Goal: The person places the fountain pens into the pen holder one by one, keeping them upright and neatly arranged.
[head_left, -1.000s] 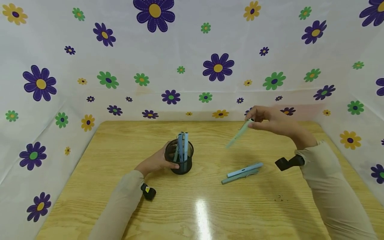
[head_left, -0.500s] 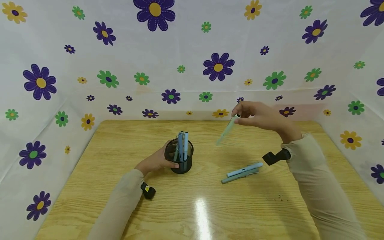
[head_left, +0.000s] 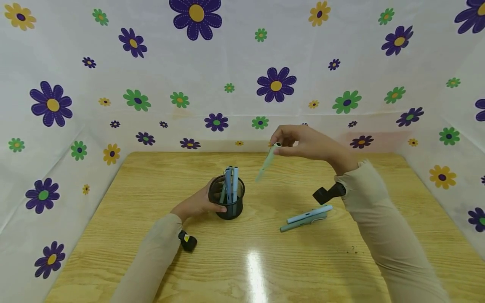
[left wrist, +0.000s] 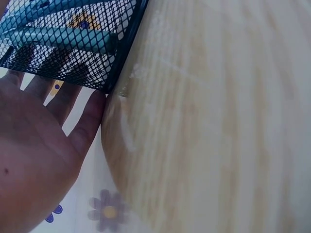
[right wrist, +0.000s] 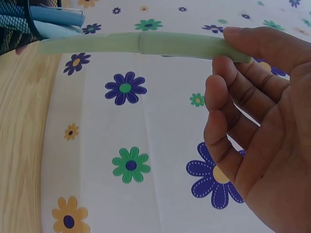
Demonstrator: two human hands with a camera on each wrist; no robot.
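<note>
A black mesh cup (head_left: 229,210) stands upright on the table with several blue and green pens (head_left: 235,185) in it. The left hand (head_left: 197,205) grips the cup from its left side, thumb in front; in the left wrist view its fingers (left wrist: 87,119) lie against the mesh (left wrist: 73,73). Right of the cup and above the table, the right hand (head_left: 303,143) pinches a pale green pen (head_left: 267,162) by its upper end, the pen slanting down to the left. The right wrist view shows thumb and fingertips on one end of this pen (right wrist: 121,43).
Two pens, one light blue (head_left: 308,214) and one darker green (head_left: 299,224), lie side by side on the wooden table (head_left: 212,265), right of the cup. A flower-patterned cloth (head_left: 151,50) rises behind the table and at both sides.
The right hand has moved left with the pale green pen, nearer to the cup. The left hand and the cup have stayed in place.
</note>
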